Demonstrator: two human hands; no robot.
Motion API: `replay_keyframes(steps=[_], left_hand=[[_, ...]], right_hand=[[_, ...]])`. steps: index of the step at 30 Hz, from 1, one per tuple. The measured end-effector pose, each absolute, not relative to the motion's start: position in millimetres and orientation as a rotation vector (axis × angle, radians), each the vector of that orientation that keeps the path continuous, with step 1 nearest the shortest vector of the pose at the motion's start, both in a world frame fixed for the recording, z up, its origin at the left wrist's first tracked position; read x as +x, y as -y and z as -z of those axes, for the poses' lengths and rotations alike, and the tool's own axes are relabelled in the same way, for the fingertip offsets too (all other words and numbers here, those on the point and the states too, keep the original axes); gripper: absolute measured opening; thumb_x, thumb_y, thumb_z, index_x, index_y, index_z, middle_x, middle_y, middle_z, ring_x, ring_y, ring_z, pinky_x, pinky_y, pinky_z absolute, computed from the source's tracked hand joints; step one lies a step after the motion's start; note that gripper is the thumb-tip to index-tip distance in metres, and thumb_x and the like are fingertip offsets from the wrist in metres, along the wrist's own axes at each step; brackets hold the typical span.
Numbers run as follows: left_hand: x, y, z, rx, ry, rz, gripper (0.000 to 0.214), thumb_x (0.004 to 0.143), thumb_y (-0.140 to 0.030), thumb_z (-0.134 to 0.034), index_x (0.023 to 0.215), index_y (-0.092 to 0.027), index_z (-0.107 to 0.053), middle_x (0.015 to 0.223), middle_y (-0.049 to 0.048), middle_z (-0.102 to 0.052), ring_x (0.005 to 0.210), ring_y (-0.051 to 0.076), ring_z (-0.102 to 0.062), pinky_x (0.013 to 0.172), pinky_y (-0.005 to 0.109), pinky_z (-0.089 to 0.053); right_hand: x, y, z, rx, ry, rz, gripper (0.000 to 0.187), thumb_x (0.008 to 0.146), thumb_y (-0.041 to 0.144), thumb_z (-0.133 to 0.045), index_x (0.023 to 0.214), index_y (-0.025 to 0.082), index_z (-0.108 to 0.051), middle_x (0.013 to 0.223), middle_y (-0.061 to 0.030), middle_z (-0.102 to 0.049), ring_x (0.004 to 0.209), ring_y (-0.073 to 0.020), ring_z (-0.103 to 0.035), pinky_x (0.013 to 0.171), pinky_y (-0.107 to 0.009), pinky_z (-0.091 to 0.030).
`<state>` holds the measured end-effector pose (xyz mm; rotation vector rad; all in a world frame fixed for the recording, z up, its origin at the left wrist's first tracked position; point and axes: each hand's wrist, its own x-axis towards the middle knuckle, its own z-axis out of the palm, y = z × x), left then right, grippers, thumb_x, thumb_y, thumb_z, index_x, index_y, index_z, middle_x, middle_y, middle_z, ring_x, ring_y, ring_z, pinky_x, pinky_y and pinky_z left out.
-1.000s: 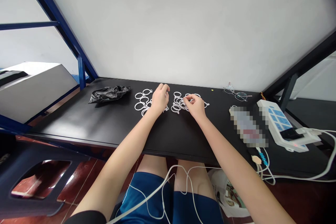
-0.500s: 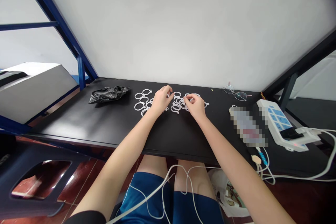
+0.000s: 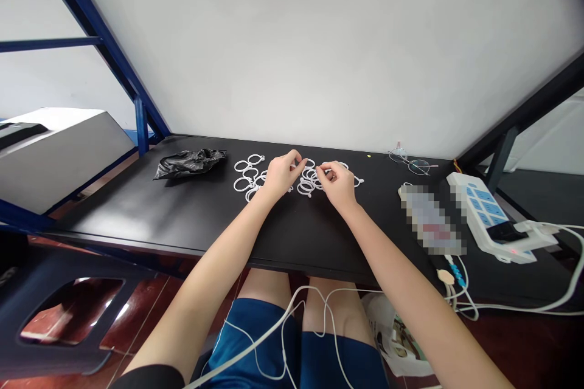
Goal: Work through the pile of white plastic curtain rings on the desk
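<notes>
White curtain rings (image 3: 305, 187), each with a small eyelet, lie in loose groups on the black table. More rings (image 3: 243, 184) are spread to the left of my left hand (image 3: 281, 177). My left thumb and fingers are curled at the edge of a ring (image 3: 309, 163) between the hands and seem to pinch it. Facing it, my right hand (image 3: 338, 185) has thumb and forefinger pressed together over the right-hand group. What those fingertips hold, if anything, is too small to make out. Both hands partly hide the rings beneath them.
A crumpled black plastic bag (image 3: 189, 164) lies at the left on the black table (image 3: 182, 219). To the right are glasses (image 3: 410, 161), a blurred-out phone (image 3: 431, 219) on a cable and a white power strip (image 3: 490, 216). White cables (image 3: 269, 335) cross over my lap.
Both hands have moved slightly: my right fingertips shift left, my left fingertips shift a little right. The ring between them moves slightly right too. The other rings stay put.
</notes>
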<state>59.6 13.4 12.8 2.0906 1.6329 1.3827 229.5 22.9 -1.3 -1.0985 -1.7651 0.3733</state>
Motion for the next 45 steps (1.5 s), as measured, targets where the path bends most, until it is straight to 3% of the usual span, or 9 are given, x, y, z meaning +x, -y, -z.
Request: replay_keyframes(steps=[4,9,12,22,33,45], left_hand=[[64,-13,-14,1.966,-1.618,-1.431,0.027,0.085,-0.041,-0.055,0.071,-0.02,-0.049,0.052,-0.0055,-0.041,0.05,0.009,-0.04,0.054,0.023,-0.033],[68,-18,-12,1.611,-1.183,-1.382,0.029,0.081,-0.044,-0.061,0.077,-0.018,-0.049,0.061,-0.003,-0.054,0.049,0.007,-0.049,0.052,0.022,-0.042],[68,-21,-13,1.438,-1.01,-1.326,0.03,0.08,-0.042,-0.064,0.082,-0.016,-0.05,0.07,-0.0003,-0.06,0.055,0.008,-0.057,0.06,0.024,-0.051],[67,-17,-21,1.224,-1.012,-1.297,0.015,0.081,-0.024,-0.064,0.091,-0.014,-0.059,0.082,0.0027,-0.064,0.074,0.011,-0.064,0.073,0.026,-0.054],[63,-17,-20,1.319,-0.924,-1.21,0.026,0.078,-0.025,-0.067,0.101,-0.014,-0.061,0.088,0.0034,-0.064,0.085,0.013,-0.062,0.085,0.033,-0.052],[61,-20,-15,1.367,-1.001,-1.13,0.033,0.078,-0.027,-0.069,0.107,-0.015,-0.058,0.086,0.0044,-0.066,0.086,0.015,-0.063,0.082,0.033,-0.052]], right_hand=[[226,-17,0,-1.023,1.903,-0.385,0.022,0.083,0.044,-0.059,0.082,0.023,-0.065,0.086,-0.0047,-0.066,0.059,-0.0143,-0.055,0.06,-0.03,-0.046],[225,-18,2,-0.955,1.95,-0.455,0.019,0.081,0.04,-0.061,0.086,0.022,-0.066,0.085,-0.0041,-0.067,0.059,-0.0139,-0.056,0.057,-0.028,-0.045],[226,-19,2,-0.982,1.906,-0.49,0.016,0.082,0.036,-0.059,0.085,0.022,-0.066,0.086,-0.0038,-0.069,0.058,-0.0135,-0.056,0.055,-0.028,-0.045],[225,-19,1,-0.991,1.859,-0.502,0.015,0.078,0.035,-0.061,0.085,0.022,-0.065,0.087,-0.004,-0.07,0.058,-0.0133,-0.056,0.054,-0.028,-0.046],[227,-20,3,-1.008,1.84,-0.482,0.018,0.085,0.038,-0.056,0.083,0.022,-0.065,0.082,-0.0036,-0.068,0.06,-0.0148,-0.058,0.055,-0.029,-0.045],[228,-24,8,-0.914,1.826,-0.427,0.014,0.084,0.033,-0.061,0.08,0.021,-0.066,0.075,-0.0027,-0.068,0.059,-0.0136,-0.058,0.052,-0.026,-0.045]])
